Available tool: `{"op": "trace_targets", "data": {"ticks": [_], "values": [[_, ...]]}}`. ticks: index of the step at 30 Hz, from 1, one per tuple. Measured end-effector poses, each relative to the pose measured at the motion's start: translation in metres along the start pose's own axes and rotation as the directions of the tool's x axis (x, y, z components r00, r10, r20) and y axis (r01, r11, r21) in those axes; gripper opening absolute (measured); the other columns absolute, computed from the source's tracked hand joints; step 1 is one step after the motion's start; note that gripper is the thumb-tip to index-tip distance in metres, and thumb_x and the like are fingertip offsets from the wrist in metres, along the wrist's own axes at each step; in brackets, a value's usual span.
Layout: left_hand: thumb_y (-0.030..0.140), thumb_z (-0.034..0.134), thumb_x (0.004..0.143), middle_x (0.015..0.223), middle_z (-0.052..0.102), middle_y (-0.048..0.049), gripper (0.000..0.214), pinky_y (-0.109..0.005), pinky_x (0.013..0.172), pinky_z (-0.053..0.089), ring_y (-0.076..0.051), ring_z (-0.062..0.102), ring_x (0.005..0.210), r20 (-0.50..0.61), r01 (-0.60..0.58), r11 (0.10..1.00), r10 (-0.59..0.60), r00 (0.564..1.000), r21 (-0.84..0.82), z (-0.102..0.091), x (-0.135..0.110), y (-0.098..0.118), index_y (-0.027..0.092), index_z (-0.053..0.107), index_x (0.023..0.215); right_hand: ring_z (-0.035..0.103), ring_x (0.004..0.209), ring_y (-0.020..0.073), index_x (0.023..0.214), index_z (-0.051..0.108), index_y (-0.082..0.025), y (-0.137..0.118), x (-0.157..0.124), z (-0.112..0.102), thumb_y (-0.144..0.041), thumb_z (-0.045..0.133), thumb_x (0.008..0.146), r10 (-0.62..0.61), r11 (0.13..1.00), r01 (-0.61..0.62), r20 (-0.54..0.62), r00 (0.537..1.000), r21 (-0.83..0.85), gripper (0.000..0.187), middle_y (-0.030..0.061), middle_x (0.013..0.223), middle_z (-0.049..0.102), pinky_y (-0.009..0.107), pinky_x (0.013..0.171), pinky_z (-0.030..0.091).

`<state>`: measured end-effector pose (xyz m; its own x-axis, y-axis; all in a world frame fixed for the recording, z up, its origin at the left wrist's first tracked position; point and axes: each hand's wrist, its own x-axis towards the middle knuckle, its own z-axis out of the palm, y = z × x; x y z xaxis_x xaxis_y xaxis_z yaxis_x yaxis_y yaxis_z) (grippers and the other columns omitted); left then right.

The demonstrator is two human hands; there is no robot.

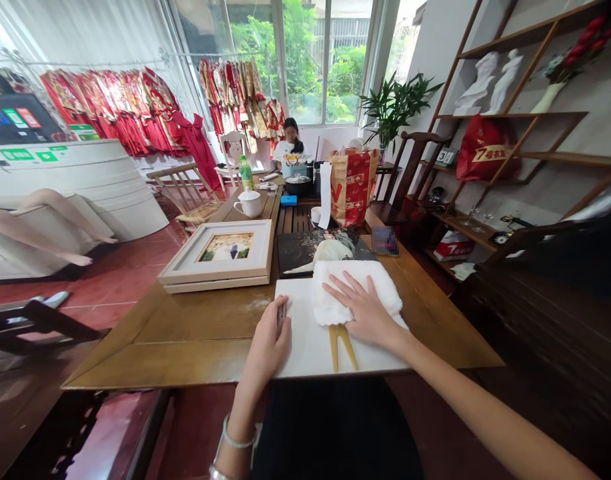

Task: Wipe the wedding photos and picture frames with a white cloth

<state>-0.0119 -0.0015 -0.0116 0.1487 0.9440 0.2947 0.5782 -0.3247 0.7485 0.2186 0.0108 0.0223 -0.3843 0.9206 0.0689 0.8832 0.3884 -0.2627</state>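
right hand (368, 311) splayed on towel (386, 293) | left hand (269, 339) curled at board (305, 352)

Red garments (115, 107) hanging at upper left, plant (399, 101) at upper right, paper bag (356, 190) right of centre, lidded cup (250, 204) and framed photo (227, 247) left of centre

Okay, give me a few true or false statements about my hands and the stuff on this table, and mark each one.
1. Your right hand lies on the white towel. True.
2. Your left hand is at the left edge of the white panel. True.
3. The white towel lies underneath the white panel. False: it lies on top of it.
4. Two yellow prongs stick out at the white towel's near edge. True.
5. The yellow prongs point away from you. False: their tips point toward you.
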Motion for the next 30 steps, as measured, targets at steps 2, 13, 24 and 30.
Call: {"op": "trace_targets", "data": {"ticks": [2, 13, 24, 30], "values": [[0.02, 0.042, 0.087, 0.13, 0.053, -0.0165, 0.037, -0.045, 0.106, 0.034, -0.025, 0.047, 0.125, 0.0, -0.004, 1.0, 0.004, 1.0, 0.0, 0.001, 0.0, -0.001, 0.014, 0.046, 0.124, 0.003, 0.142, 0.0288, 0.144, 0.026, -0.029, -0.012, -0.022, 0.004, -0.008, 0.042, 0.056, 0.002, 1.0, -0.002, -0.004, 1.0, -0.029, 0.093, -0.0025, 0.155, 0.017, 0.065, 0.106, -0.002], [0.019, 0.042, 0.086, 0.129, 0.054, -0.0169, 0.038, -0.046, 0.106, 0.035, -0.026, 0.048, 0.125, -0.005, -0.022, 1.0, 0.022, 1.0, 0.011, 0.0, 0.0, -0.002, 0.013, 0.047, 0.123, 0.013, 0.14, 0.0295, 0.144, 0.025, -0.035, -0.047, -0.092, -0.003, -0.01, 0.043, 0.052, -0.067, 0.998, 0.066, 0.078, 0.995, 0.011, 0.097, -0.0045, 0.154, 0.016, 0.061, 0.106, 0.012], [0.02, 0.042, 0.087, 0.131, 0.053, -0.0171, 0.037, -0.046, 0.107, 0.034, -0.025, 0.047, 0.126, -0.01, -0.017, 1.0, 0.017, 1.0, -0.002, 0.0, -0.001, 0.0, 0.014, 0.047, 0.123, 0.021, 0.139, 0.0267, 0.142, 0.032, -0.027, 0.021, -0.004, -0.007, -0.013, 0.045, 0.069, 0.128, 0.986, -0.134, -0.065, 0.99, -0.101, 0.076, 0.0063, 0.152, 0.025, 0.054, 0.104, 0.024], [0.02, 0.042, 0.087, 0.13, 0.053, -0.0174, 0.037, -0.047, 0.106, 0.034, -0.026, 0.047, 0.126, -0.016, -0.025, 1.0, 0.026, 1.0, 0.011, 0.002, 0.0, -0.002, 0.014, 0.048, 0.123, 0.014, 0.141, 0.0273, 0.145, 0.027, -0.028, 0.0, -0.058, 0.0, -0.005, 0.044, 0.059, 0.097, 0.98, -0.11, -0.084, 0.992, -0.168, 0.09, 0.0028, 0.153, 0.024, 0.058, 0.11, 0.013]]}}
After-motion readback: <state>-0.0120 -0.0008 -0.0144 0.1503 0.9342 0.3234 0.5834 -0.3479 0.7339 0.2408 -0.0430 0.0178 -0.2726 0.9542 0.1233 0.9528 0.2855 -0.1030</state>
